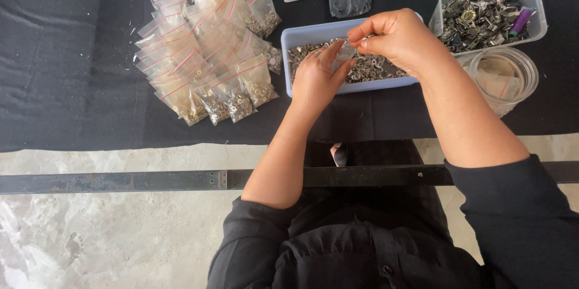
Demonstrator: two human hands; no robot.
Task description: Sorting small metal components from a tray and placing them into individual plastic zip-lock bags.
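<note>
- Both hands work over the pale blue tray [288, 54] of small metal rings, which sits on the black cloth [72, 72].
- Left hand [315, 79] and right hand [395, 37] meet on a small clear bag [346, 53] held just above the rings. Right fingertips are pinched together on the bag's top edge; left fingers close on its lower side (whether the mouth is open, cannot tell).
- Risk 1: the bag is thin and slippery-looking. If either pinch loosens, it would likely drop into the tray and spill; a low-cost failure, since it falls back among the loose rings.
- Risk 2: drifting the hands past the tray's near wall would put any spill on the dark cloth or off the table edge to the floor below, where small rings would be hard to recover.
- Risk 3: the heap of filled bags [205, 48] with red seal strips lies close on the left; a left elbow or wrist sweep could scatter it.
- Risk 4: right forearm passes near the round clear jar [503, 78] and the clear tub of dark metal parts [488, 15]; a careless pull-back could knock either.
</note>
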